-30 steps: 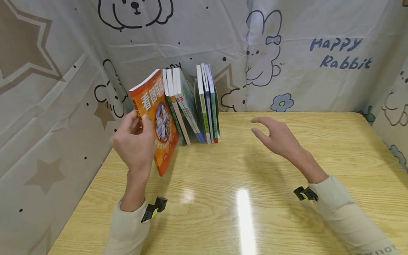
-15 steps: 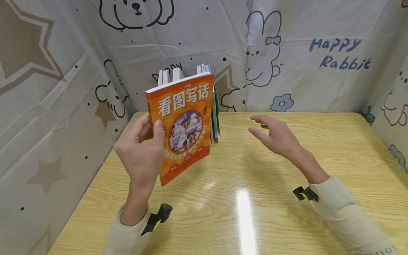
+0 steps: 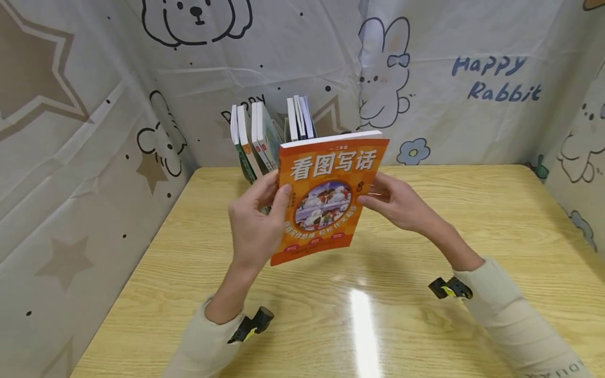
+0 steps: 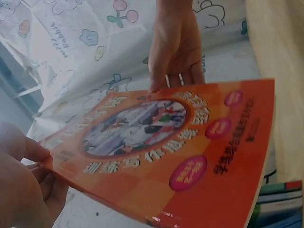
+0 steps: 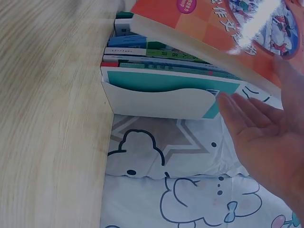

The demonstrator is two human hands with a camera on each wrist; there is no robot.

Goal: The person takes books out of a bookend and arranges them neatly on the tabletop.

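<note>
An orange paperback book (image 3: pixel 326 194) with a round picture on its cover is held up over the table, front cover facing the head camera. My left hand (image 3: pixel 260 226) grips its spine edge, thumb on the cover and fingers behind; the left wrist view shows the same hand (image 4: pixel 31 175). At the opposite edge is my right hand (image 3: pixel 397 202), its thumb touching the cover side. In the right wrist view the fingers of that hand (image 5: pixel 266 128) are extended and spread beside the book's edge, not curled around it.
Behind the book, several upright books (image 3: pixel 257 136) stand at the back of the wooden table (image 3: pixel 189 278), partly hidden. A white holder (image 5: pixel 159 99) flanks them in the right wrist view. Printed cloth (image 3: pixel 307 58) covers the walls behind and beside the table.
My left hand has brought the orange book rightward, away from the row, and turned its cover toward the head camera. The book now meets my right hand, which has barely moved.
</note>
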